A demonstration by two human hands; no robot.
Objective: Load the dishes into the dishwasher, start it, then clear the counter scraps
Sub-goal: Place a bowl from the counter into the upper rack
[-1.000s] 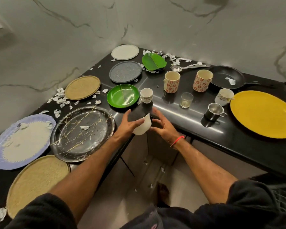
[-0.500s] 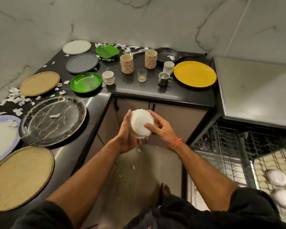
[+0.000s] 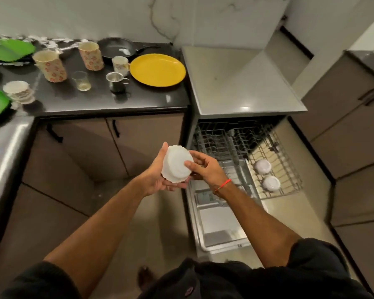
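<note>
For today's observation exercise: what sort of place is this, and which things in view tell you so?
Most likely a home kitchen. A dark counter carries mugs, a yellow plate and a frying pan, and an open dishwasher beside it has its rack pulled out.

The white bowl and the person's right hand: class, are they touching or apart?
Touching. The head view shows the right hand with its fingers lying on the upturned base of the white bowl, while the left hand cups it from the other side.
</note>
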